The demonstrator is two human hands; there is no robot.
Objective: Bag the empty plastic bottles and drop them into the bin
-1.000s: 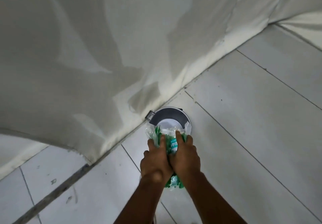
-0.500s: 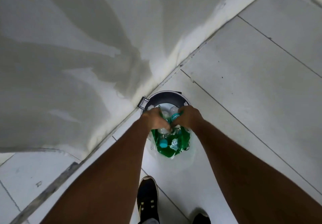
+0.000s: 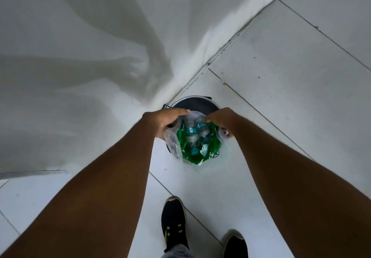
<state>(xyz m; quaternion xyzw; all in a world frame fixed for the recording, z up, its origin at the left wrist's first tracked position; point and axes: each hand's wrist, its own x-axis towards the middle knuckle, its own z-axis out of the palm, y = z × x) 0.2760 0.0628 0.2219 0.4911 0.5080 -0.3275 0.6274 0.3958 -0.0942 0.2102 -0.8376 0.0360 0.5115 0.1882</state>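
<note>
Head view: I look straight down my two bare forearms at a round dark bin (image 3: 197, 104) standing on the white tiled floor (image 3: 291, 89), close against the pale wall (image 3: 80, 36).

Left hand (image 3: 164, 120): fingers curled shut on the left edge of the bag (image 3: 191, 153), a clear plastic sack with green printing, held just over the bin's near rim.

Right hand (image 3: 220, 121): fingers pinched closed on the bag's right edge. The two hands sit apart, so the mouth of the bag is spread open between them.

Contents: several empty plastic bottles (image 3: 192, 133) with teal labels and blue caps lie inside the bag, visible through the open mouth. The bag hangs partly over the bin opening and partly over the floor in front of it.

Change from half a second ago: my hands were nearly touching at the neck of the bag; they have moved apart, and the mouth has widened. The bin and the bag sit lower and nearer in the view.

Below: left shoe (image 3: 173, 225), black with yellow-green marks, and the toe of the right shoe (image 3: 234, 244) stand on the tiles.
</note>
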